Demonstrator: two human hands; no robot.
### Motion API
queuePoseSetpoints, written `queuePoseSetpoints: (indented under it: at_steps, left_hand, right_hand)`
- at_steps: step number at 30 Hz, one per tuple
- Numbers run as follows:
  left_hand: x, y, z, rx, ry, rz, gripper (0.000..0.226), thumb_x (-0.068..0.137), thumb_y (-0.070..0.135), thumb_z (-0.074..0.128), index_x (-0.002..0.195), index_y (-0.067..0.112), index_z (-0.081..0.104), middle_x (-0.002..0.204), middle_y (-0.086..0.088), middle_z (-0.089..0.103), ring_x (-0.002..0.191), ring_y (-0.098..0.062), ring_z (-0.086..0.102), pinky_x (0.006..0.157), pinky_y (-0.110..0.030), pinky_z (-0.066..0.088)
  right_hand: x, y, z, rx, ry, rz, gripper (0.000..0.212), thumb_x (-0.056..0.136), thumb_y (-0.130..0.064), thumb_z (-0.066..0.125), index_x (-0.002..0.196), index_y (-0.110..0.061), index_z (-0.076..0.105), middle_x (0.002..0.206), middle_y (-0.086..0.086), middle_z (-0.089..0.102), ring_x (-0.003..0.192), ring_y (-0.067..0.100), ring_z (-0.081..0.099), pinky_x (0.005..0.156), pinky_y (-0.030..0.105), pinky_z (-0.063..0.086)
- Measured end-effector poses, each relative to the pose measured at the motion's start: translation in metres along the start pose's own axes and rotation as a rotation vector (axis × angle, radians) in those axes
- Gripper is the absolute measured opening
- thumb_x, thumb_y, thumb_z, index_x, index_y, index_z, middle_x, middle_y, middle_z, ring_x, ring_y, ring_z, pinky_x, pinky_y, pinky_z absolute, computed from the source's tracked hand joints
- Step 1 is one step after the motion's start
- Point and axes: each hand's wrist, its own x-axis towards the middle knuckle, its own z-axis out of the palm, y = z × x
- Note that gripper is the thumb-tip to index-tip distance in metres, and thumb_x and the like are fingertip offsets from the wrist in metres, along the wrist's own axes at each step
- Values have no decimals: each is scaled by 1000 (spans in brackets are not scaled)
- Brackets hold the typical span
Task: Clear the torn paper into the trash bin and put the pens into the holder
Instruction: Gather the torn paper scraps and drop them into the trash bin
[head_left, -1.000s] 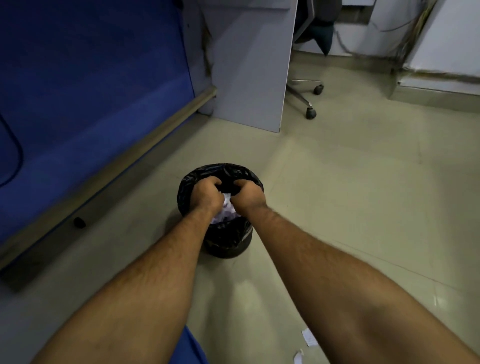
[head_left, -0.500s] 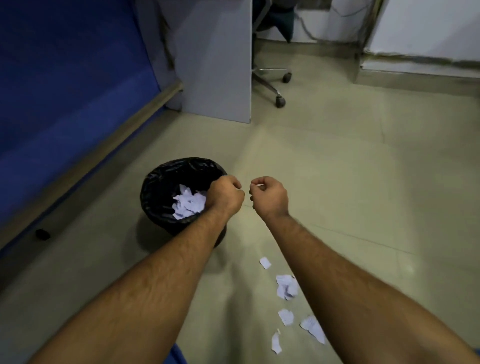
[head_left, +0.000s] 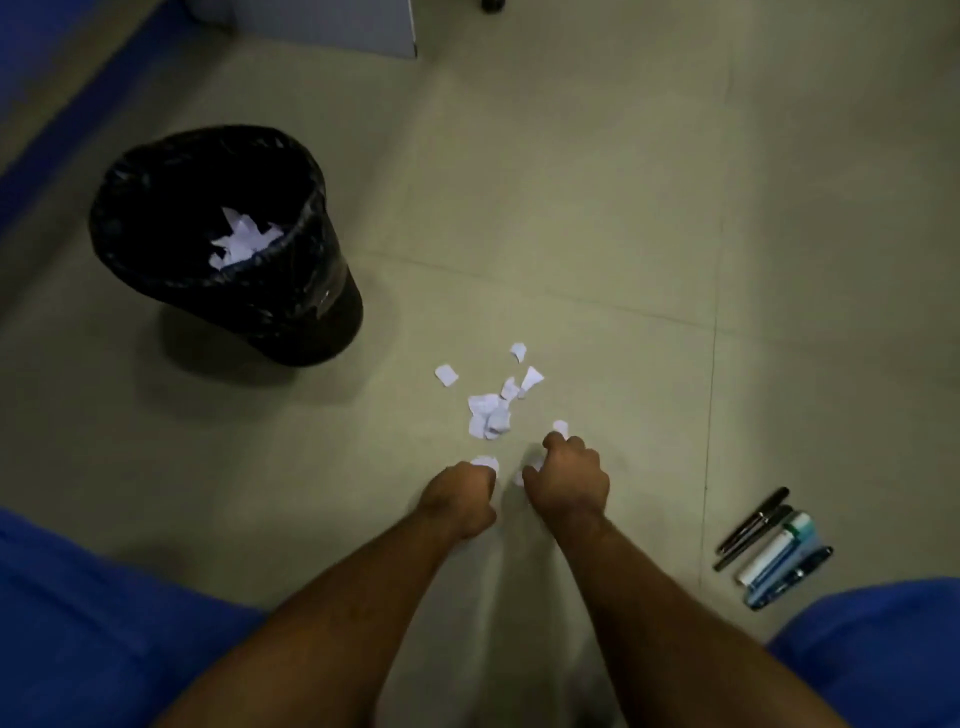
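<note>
Both bare forearms reach forward and down, left hand (head_left: 460, 496) and right hand (head_left: 570, 479) curled.

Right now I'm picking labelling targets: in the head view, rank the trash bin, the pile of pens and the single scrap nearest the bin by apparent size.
1. trash bin, clearly largest
2. pile of pens
3. scrap, smallest

The pens lie nearer the camera, but the gaps look too wide to flip.

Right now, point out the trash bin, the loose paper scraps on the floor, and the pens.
trash bin (head_left: 332, 291): head view, on its outer right wall.
paper scraps (head_left: 488, 413): head view, on the middle of the densest clump.
pens (head_left: 769, 556): head view, on the white barrel in the bundle.
</note>
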Motion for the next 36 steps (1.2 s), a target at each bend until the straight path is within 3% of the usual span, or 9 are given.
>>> queuePoseSetpoints:
  at_steps: [6,12,16,19,21,24,28,32,36]
  left_hand:
    - [0,-10,14,254,-194,113,24,83,5,51,107,8,54,118,-16,58,108,-35,57,79,-34,43]
    - [36,-8,2,138,139,155,23,87,12,48,107,7,60,119,-14,55,108,-35,54,82,-38,44]
    - [56,-13,-13,97,378,118,21,87,10,50,105,9,59,110,-14,57,101,-35,54,73,-40,45]
    - [69,-20,-21,193,524,12,21,71,8,59,91,12,61,92,-11,60,83,-32,61,57,-35,47]
    - [80,-23,-25,295,509,-123,30,61,15,57,90,19,63,88,-4,63,74,-24,62,49,-27,44]
    - [93,-28,-22,339,459,-210,41,71,30,62,111,23,62,109,-6,65,87,-24,64,60,-28,50]
    - [103,-27,-19,201,405,24,47,79,31,67,121,15,55,123,-12,56,101,-33,58,74,-40,51]
    - [121,-20,-33,159,475,-1,47,85,20,54,131,18,46,129,-9,47,113,-32,52,83,-41,47]
    - [137,-17,-50,83,307,35,63,93,22,48,151,16,23,156,-9,28,142,-29,30,111,-43,34]
  right_hand:
    - [-12,12,38,267,9,102,42,78,-24,63,118,-17,53,113,12,49,97,40,60,74,37,48]
    - [19,-4,51,347,114,-13,45,85,-32,64,126,-19,53,139,12,45,103,39,60,77,39,48]
    - [32,-4,50,217,370,64,68,70,-36,74,131,-16,52,117,12,57,100,36,56,78,41,45]
    - [42,-7,54,198,334,137,84,67,-38,78,138,-6,46,135,23,49,125,44,45,102,47,39]
    - [50,-16,58,179,250,19,79,77,-34,71,142,1,42,145,30,41,137,48,33,116,50,27]
    - [61,-30,60,345,224,-213,70,89,-29,56,147,4,33,151,25,37,143,40,30,121,41,19]
    - [78,-28,40,668,327,-173,66,85,-29,51,145,-3,39,143,14,47,133,32,46,105,39,42]
    - [120,-25,14,453,180,-212,74,83,-27,48,151,-3,29,159,16,27,149,34,19,119,40,21]
    - [152,-28,1,160,8,-354,69,89,-16,52,153,-11,26,162,9,21,150,31,15,121,44,17]
